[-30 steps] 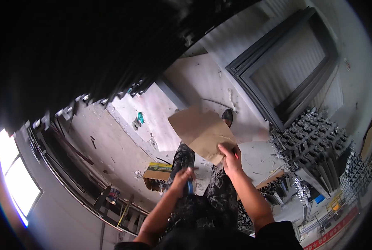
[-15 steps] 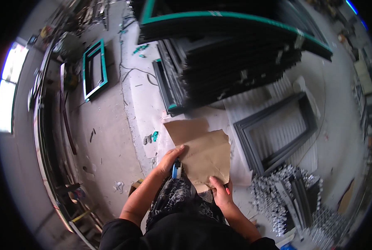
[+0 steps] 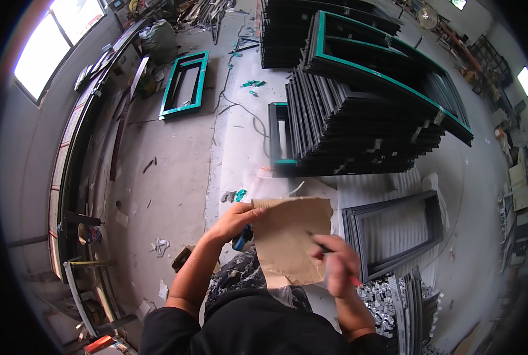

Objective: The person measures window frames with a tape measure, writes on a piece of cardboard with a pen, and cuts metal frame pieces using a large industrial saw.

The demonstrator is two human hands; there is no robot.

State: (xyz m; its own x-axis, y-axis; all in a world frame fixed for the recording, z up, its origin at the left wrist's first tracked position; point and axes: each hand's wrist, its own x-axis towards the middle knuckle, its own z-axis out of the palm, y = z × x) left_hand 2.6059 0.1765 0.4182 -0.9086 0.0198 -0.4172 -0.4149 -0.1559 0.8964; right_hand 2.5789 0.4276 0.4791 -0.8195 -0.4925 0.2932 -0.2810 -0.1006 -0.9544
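A torn-edged piece of brown cardboard (image 3: 287, 242) is held up in front of my body. My left hand (image 3: 233, 222) grips its upper left edge, thumb on the face and fingers hidden behind. Below that hand a blue and black object (image 3: 242, 238), perhaps a tape measure, shows partly; what supports it is hidden. My right hand (image 3: 339, 263), somewhat blurred, is closed around a pen (image 3: 323, 247) with a dark tip and a red end. Its tip is over the right half of the cardboard; whether it touches is unclear.
Ahead on the right stands a tall stack of dark frames (image 3: 364, 118) with green-edged ones on top. Grey frames (image 3: 394, 231) lie on white sheeting to the right, near small metal pieces (image 3: 379, 305). A green-edged frame (image 3: 184, 86) lies far left. A cable (image 3: 255, 112) crosses the floor.
My right hand has left the cardboard's lower edge and moved up and right, bringing the pen over its face. My left hand still holds the sheet. The view has tilted up and turned left.
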